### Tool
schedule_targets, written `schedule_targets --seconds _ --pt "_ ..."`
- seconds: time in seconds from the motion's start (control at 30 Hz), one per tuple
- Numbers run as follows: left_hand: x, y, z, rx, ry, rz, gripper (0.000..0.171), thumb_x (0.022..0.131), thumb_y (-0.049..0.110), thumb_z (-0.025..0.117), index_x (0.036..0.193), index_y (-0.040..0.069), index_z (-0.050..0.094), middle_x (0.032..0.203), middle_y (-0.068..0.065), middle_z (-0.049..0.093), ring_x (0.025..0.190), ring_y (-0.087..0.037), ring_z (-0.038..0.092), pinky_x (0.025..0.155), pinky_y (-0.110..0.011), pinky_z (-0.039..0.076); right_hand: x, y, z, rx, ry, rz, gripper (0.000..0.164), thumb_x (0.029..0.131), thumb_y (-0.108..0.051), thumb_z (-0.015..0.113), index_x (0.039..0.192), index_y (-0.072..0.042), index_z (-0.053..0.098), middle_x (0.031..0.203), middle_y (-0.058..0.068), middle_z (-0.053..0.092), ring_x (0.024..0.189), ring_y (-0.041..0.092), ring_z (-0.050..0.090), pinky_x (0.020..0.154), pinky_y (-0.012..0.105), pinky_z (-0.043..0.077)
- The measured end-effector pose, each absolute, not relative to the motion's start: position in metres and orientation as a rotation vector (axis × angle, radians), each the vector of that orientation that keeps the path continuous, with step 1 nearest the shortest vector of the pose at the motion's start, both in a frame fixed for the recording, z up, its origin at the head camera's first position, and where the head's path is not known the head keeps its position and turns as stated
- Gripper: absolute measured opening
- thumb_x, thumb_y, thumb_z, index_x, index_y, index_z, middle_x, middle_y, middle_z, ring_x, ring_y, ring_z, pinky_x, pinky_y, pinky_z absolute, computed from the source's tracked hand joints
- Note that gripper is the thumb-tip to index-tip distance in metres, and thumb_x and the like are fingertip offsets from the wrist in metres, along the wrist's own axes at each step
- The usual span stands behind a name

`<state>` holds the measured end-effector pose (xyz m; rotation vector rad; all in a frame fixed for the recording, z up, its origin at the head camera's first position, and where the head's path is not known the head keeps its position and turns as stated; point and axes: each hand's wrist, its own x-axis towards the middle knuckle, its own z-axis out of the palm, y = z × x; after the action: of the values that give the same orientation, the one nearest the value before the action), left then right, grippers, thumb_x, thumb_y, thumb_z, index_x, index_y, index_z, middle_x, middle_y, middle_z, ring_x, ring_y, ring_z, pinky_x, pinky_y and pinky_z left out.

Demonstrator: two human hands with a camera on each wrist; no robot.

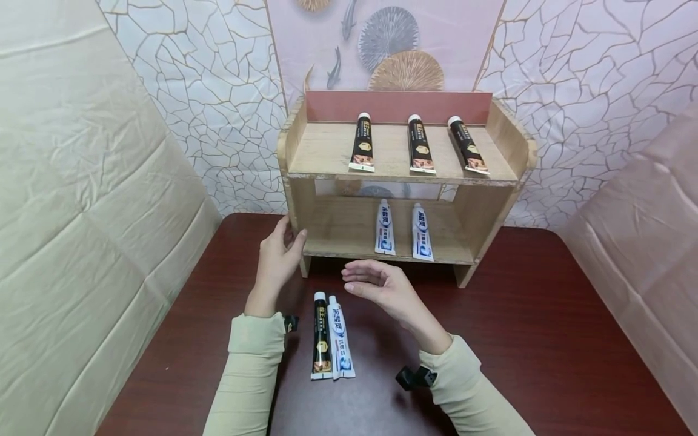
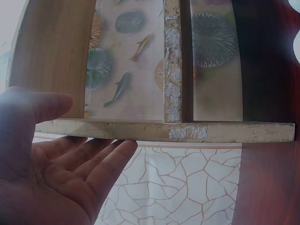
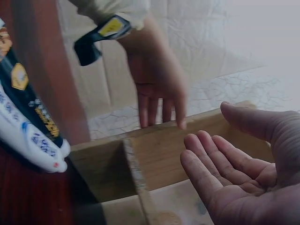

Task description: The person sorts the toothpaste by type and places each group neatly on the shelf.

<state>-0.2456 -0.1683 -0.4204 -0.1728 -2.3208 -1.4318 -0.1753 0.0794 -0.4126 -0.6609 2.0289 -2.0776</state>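
My left hand is at the left side panel of a small two-tier wooden shelf. In the left wrist view its fingers lie along the panel's outer side, and the thumb is on the inner side. My right hand hovers in front of the lower tier with softly bent fingers and holds nothing. Between my forearms, a black toothpaste tube and a white toothpaste tube lie side by side on the table, caps toward the shelf.
Three black tubes, one of them, lie on the upper tier, the rightmost slanted. Two white tubes are on the lower tier, right of its middle. The dark red table meets a patterned wall behind and pale cloth at both sides.
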Motion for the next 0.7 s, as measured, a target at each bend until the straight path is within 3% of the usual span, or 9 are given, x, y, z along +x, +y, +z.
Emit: schedule_targets --seconds 0.2,0.43,0.7 --pt "-0.245 -0.168 -0.421 -0.179 -2.317 -1.433 0.048 0.099 0.024 0.065 0.143 0.008 0.053 0.133 -0.017 0.063 0.12 -0.027 0.063 0.097 -0.03 0.055 -0.18 0.075 -0.427 -0.661 2.064 -2.027 0.038 0.089 -0.002 0.075 0.124 0.008 0.063 0.117 0.019 0.07 0.111 0.035 0.067 0.091 0.031 0.059" --pt "-0.245 -0.168 -0.42 -0.19 -2.31 -1.436 0.049 0.099 0.024 0.065 0.144 0.008 0.052 0.133 -0.018 0.062 0.12 -0.028 0.063 0.097 -0.03 0.055 -0.184 0.072 -0.438 -0.665 2.043 -2.001 0.039 0.089 -0.001 0.075 0.124 0.01 0.062 0.115 0.021 0.07 0.111 0.043 0.065 0.089 0.031 0.06" --pt "-0.244 -0.168 -0.421 -0.19 -2.306 -1.422 0.049 0.099 0.023 0.065 0.143 0.008 0.053 0.132 -0.018 0.063 0.118 -0.028 0.064 0.096 -0.031 0.056 -0.187 0.067 -0.45 -0.633 2.051 -1.92 0.037 0.088 -0.005 0.077 0.122 0.005 0.066 0.114 0.02 0.07 0.106 0.033 0.068 0.087 0.033 0.061"
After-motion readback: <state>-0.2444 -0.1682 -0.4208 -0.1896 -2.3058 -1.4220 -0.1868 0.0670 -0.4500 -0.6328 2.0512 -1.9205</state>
